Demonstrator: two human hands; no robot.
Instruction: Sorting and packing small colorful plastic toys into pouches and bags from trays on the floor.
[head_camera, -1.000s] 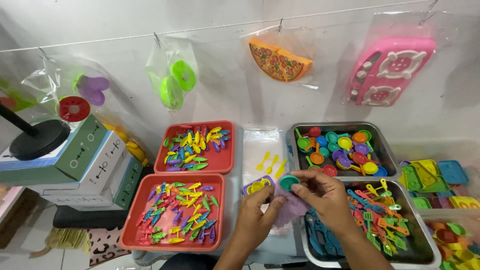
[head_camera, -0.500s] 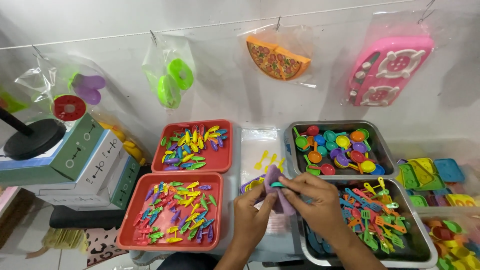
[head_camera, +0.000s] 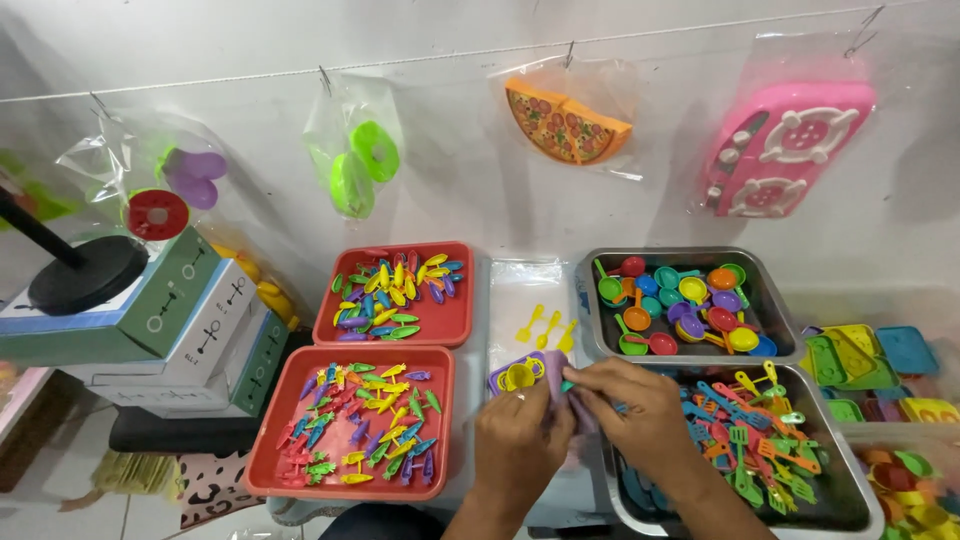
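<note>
Here both hands, left hand (head_camera: 520, 440) and right hand (head_camera: 628, 412), are pressed together, gripping a purple toy piece (head_camera: 556, 372) beside a yellow pan (head_camera: 518, 376).

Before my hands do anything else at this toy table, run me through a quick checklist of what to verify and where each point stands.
1. Both hands on the work: ok. The left hand and right hand meet over the purple piece.
2. Yellow cup seated in the purple piece: ok, it appears to sit inside.
3. Grip on the small green piece at the right fingertips: cannot tell, mostly hidden.
4. Loose yellow utensils on the clear bag: ok, three lie within reach.
5. Steel tray of toy pans: ok, stocked and unobstructed.
6. Front red tray: ok, flat beside the left hand.
</note>
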